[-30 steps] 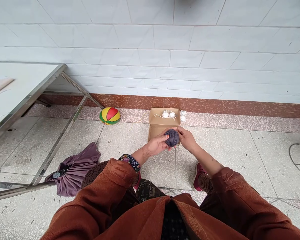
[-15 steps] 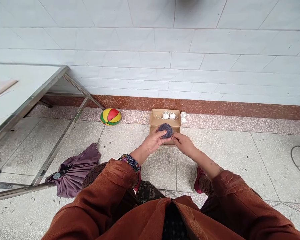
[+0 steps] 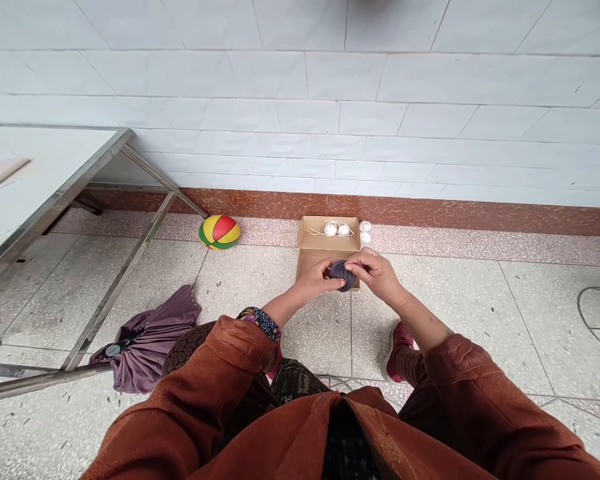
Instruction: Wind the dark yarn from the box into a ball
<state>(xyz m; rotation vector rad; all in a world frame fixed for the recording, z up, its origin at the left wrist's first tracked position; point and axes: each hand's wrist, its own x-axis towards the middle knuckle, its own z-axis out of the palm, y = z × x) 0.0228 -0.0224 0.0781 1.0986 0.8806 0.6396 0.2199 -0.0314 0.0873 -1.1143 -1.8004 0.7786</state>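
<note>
A ball of dark grey-purple yarn [image 3: 342, 275] is gripped in my left hand [image 3: 316, 281], thumb along its lower side and fingers behind. My right hand [image 3: 377, 272] is closed in a pinch against the ball's upper right side, on its yarn; the single strand is too thin to make out. Below the hands stands an opened cardboard box [image 3: 307, 259], partly hidden by them. Two white yarn balls [image 3: 337, 229] with loose strands lie in its far part. More white yarn balls [image 3: 365, 232] rest on the floor just right of the box.
A red, yellow and green ball [image 3: 220, 232] lies on the floor by the wall. To the left stands a metal-framed table [image 3: 80, 167], with a folded purple umbrella [image 3: 155, 337] by its leg. A dark cable [image 3: 583, 313] curls on the floor at right.
The yarn ball has tipped and come slightly down and right in my left hand. My right hand has risen from the ball's lower right to its upper right side.
</note>
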